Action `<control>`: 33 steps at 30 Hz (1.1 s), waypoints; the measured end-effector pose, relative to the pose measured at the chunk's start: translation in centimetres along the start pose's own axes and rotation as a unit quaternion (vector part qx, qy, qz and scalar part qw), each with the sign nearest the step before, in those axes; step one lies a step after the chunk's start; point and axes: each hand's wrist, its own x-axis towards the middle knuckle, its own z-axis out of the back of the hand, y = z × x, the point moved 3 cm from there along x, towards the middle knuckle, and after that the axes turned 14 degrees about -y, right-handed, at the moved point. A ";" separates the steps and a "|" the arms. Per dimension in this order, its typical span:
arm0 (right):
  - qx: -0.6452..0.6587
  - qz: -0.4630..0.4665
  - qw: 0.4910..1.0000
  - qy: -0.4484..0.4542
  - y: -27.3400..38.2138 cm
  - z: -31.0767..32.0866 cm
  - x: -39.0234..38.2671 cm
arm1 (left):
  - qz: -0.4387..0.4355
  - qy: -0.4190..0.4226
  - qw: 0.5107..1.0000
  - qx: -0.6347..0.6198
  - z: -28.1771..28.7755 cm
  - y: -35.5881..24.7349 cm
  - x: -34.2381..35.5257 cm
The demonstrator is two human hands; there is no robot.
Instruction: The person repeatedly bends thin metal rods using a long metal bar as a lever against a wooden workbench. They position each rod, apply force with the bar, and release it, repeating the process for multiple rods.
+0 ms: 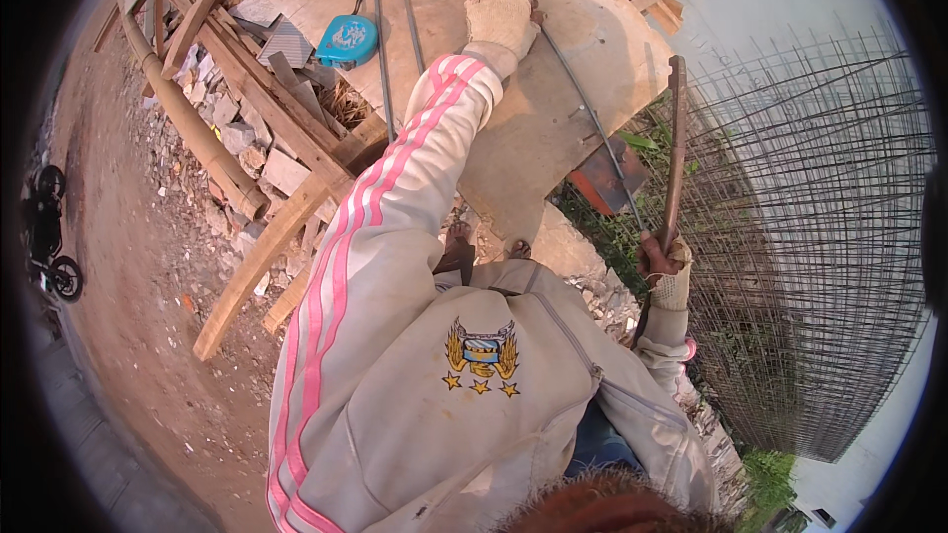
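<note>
A thin steel rod [575, 82] with a small bent hook at its far end slants across the worn wooden board [513, 138]. My left hand [502, 20], in a cream knit glove with bare fingertips, is closed at this rod near the hooked end. Lower right, my right hand [660, 259], gloved the same way, grips the rod's near end together with a long rusty bar [676, 143] notched at its top. Its palm side is hidden. Two more steel rods [381, 49] lie left of my left arm, next to a turquoise tape measure [348, 40].
Wooden beams [272, 89] and a bamboo pole [193, 133] lie over rubble at left. Steel mesh [820, 237] stands at right, close to my right hand. An orange-brown metal piece [607, 178] sits below the board's edge. A motorcycle [49, 232] is parked far left.
</note>
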 end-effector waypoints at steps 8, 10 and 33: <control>-0.084 0.084 0.992 0.036 1.2 9.2 1.0 | -0.028 -0.067 0.997 -0.003 0.4 0.3 -0.3; -0.099 0.076 0.990 0.060 0.2 12.1 1.2 | -0.019 -0.066 0.998 0.004 0.9 0.2 -0.6; -0.237 0.301 0.850 0.361 -0.2 14.5 19.7 | 0.055 -0.045 0.997 0.034 4.0 -1.8 -2.3</control>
